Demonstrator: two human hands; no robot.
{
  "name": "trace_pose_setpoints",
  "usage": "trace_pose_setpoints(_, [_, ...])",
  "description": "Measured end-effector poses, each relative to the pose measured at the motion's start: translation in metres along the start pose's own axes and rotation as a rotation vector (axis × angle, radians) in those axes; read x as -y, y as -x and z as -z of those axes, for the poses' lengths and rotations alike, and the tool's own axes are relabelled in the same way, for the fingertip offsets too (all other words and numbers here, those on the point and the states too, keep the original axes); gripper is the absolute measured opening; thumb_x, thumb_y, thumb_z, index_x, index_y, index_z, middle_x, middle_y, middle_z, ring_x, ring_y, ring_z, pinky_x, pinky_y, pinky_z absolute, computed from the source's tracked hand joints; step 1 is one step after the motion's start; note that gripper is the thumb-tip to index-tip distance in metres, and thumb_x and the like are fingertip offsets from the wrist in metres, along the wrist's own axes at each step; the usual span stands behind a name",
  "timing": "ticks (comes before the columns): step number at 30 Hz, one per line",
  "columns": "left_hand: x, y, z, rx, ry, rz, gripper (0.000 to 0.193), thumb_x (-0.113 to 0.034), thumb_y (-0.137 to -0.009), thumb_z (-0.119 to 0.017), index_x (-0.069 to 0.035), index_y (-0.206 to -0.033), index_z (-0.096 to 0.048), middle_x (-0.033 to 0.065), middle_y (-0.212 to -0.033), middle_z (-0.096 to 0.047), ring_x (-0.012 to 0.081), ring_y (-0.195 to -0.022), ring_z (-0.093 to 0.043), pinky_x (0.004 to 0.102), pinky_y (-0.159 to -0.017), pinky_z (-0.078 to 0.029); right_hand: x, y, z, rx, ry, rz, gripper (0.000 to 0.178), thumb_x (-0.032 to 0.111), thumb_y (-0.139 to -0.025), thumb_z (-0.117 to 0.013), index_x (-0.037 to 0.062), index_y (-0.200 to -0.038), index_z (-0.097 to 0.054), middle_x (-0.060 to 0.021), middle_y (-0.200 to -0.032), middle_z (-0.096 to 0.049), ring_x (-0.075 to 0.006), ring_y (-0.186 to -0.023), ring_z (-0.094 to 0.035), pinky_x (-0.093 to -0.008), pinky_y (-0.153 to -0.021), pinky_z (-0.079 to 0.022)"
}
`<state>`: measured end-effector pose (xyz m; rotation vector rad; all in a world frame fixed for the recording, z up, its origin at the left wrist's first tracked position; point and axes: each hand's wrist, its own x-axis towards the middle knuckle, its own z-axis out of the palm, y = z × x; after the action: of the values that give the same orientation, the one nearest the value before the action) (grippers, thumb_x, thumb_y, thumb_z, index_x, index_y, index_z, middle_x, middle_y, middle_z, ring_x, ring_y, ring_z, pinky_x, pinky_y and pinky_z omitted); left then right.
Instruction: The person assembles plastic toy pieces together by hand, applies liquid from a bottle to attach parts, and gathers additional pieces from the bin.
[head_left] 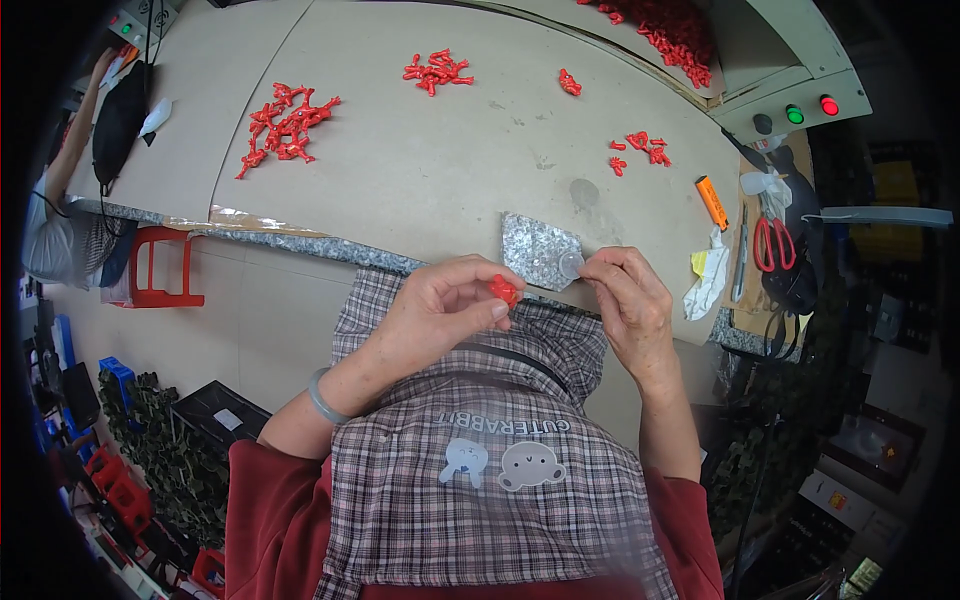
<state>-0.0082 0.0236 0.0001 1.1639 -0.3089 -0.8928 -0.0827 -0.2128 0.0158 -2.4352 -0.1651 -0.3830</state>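
My left hand [447,305] is closed around a small glossy red plastic piece [503,290], pinched between thumb and fingers just off the table's near edge. To its right, my right hand [630,300] has thumb and fingertips pressed together beside a small clear round disc [570,264]. Whatever those fingertips hold is too small to make out. The disc lies on a speckled grey patch [530,248] at the table's edge. Further back on the table are a large group of red pieces [290,125], a smaller group [437,72], a single piece [569,82] and several small ones [655,152].
An orange lighter [712,202], a crumpled white wrapper [708,278] and red-handled scissors [775,245] lie at the right. Behind them stands a machine with lit buttons [800,112]. At far left are another person's arm [82,130] and a red stool [160,268].
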Motion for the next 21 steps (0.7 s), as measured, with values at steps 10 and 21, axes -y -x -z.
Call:
trace_pose_setpoints(10, [0.002, 0.000, 0.001, -0.039, 0.033, 0.053, 0.028, -0.003, -0.092, -0.063, 0.000, -0.119, -0.059, 0.0032, -0.098, -0.066, 0.0094, -0.087, -0.065, 0.0253, -0.080, -0.055, -0.002, 0.005, 0.005, -0.035, -0.223, -0.306, 0.012, -0.005, -0.086, -0.065, -0.0009, -0.097, -0.067, -0.0069, -0.088, -0.066, -0.0161, -0.076, -0.065, -0.0262, -0.068, -0.053])
trace_pose_setpoints(21, [-0.002, -0.001, -0.002, 0.030, 0.090, -0.005, 0.027, -0.008, -0.093, -0.065, -0.002, -0.119, -0.058, 0.0035, -0.102, -0.066, 0.0114, -0.095, -0.063, 0.0258, -0.084, -0.052, 0.006, 0.009, 0.007, -0.035, -0.946, -0.579, 0.018, -0.004, -0.091, -0.063, -0.0054, -0.109, -0.063, -0.0119, -0.093, -0.070, -0.0137, -0.082, -0.068, -0.0255, -0.073, -0.058])
